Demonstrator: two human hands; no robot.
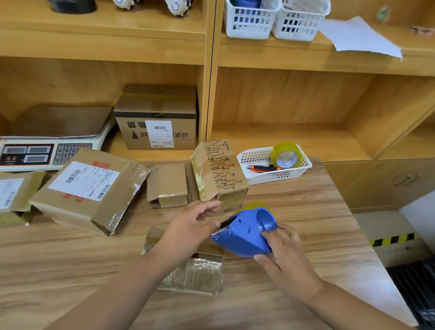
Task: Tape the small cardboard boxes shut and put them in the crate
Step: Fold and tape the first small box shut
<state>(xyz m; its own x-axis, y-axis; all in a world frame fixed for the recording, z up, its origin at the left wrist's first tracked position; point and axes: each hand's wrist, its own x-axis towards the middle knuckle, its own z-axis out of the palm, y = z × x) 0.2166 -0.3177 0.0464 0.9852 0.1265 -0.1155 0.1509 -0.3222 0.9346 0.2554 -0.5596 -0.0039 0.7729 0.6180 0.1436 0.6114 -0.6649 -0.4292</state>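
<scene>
The right hand (285, 256) is holding a blue tape dispenser (244, 236) above the wooden table (66, 271). Its thumb is lying on the upper side of the dispenser and the other fingers are curling under it. The left hand (189, 231) is reaching to the toothed front end of the dispenser. Its thumb is touching that end and the fingers above are bending loosely, a little apart from each other. I cannot tell whether they are pinching the end of the tape.

One small box (199, 275) is lying on the table just under both hands, with shiny tape over its near side. Behind the hands, a box with printed black lines (221, 172) is standing beside another small box (168, 185), which has a flap standing open. A larger box with a white label (88, 190) is lying tilted to the left, and one more box (8, 199) is showing at the left edge.

A white basket (296, 171) on the table's far right side is holding a tape roll (286, 155) and an orange knife (261, 168). A scale (48, 144) is sitting on the shelf behind.
</scene>
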